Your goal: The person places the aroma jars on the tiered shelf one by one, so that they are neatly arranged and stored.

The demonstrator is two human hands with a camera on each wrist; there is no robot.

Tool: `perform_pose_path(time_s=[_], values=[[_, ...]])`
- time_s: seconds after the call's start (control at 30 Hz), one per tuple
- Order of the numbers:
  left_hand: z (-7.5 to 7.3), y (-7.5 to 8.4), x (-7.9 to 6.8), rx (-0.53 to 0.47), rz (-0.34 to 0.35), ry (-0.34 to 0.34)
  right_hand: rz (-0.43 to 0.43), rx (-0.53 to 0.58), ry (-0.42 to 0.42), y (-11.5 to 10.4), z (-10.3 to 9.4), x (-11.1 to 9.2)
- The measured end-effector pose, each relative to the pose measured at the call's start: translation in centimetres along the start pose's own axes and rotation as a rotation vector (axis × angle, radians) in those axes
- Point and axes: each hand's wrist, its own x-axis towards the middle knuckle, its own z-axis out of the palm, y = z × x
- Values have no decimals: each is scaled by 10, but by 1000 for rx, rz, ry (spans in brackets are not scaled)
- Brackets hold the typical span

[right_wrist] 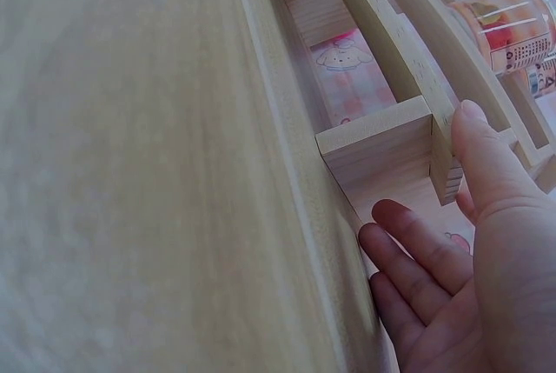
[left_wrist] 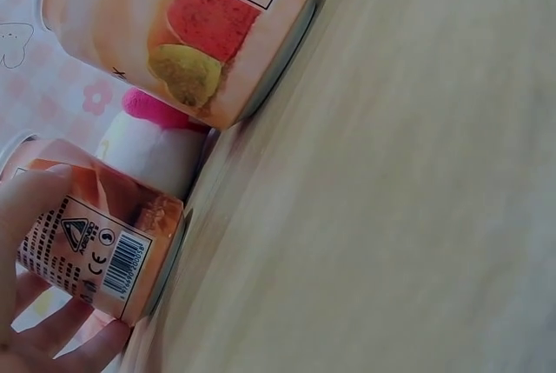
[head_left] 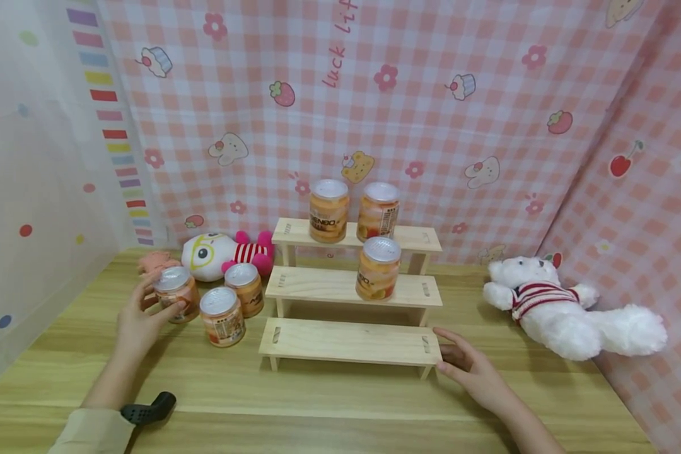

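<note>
Orange can [head_left: 179, 292] gripped by the left hand [head_left: 139, 320]; right hand [head_left: 472, 371], fingers loosely extended, touches the wooden shelf [head_left: 349, 341]

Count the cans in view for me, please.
6: two cans on the top shelf, one on the middle shelf, two on the table, one in the left hand.

In the head view, the left hand [head_left: 137, 323] is at 8 o'clock, its thumb and fingers bent. The right hand [head_left: 475, 372], between 4 and 5 o'clock, points toward 10.
</note>
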Motion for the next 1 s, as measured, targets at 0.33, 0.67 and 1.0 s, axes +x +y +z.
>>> perform_pose_path(time_s=[0.33, 0.67, 1.0], values=[[0, 0, 0, -18, -17, 49, -10, 4, 7, -1, 0, 1], [-8, 9, -2, -25, -94, 74, -26, 9, 0, 0, 1, 1], [-14, 27, 0, -44, -33, 144, 6, 15, -2, -1, 0, 0]])
